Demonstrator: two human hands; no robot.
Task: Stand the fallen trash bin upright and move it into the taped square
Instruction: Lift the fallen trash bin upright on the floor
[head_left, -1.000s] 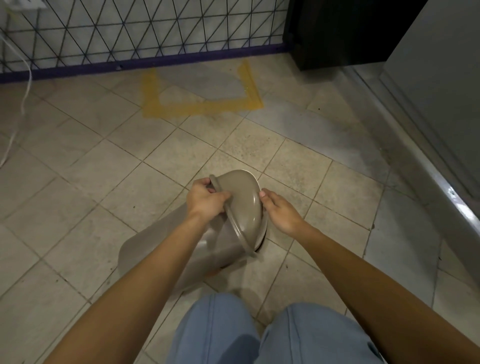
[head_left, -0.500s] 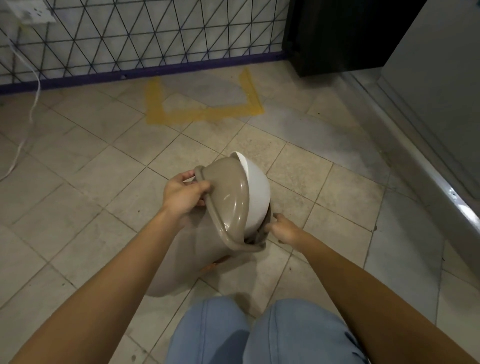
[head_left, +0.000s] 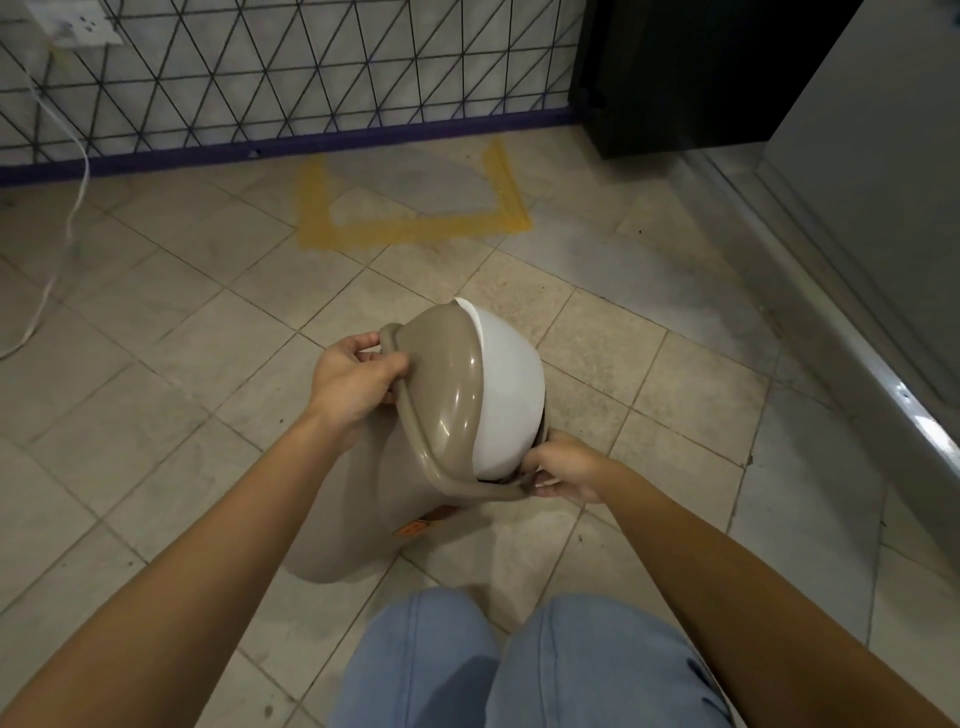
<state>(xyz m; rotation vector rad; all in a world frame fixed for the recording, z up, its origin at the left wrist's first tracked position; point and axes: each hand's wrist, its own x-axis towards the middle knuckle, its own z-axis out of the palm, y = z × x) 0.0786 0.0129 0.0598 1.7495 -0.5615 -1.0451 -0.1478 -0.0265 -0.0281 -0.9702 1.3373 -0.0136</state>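
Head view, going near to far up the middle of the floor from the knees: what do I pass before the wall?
Knees → bin, tilted, held at its rim by the left hand and right hand → bare tiles → taped square → purple baseboard → wire grid.

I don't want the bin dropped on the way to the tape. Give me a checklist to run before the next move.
1. Left hand on trash bin rim: ok.
2. Right hand on rim's near edge: ok.
3. Bin fully upright: not ok, it leans.
4. White swing lid seated: cannot tell.
5. Taped square free of objects: ok.
6. Floor between bin and tape clear: ok.
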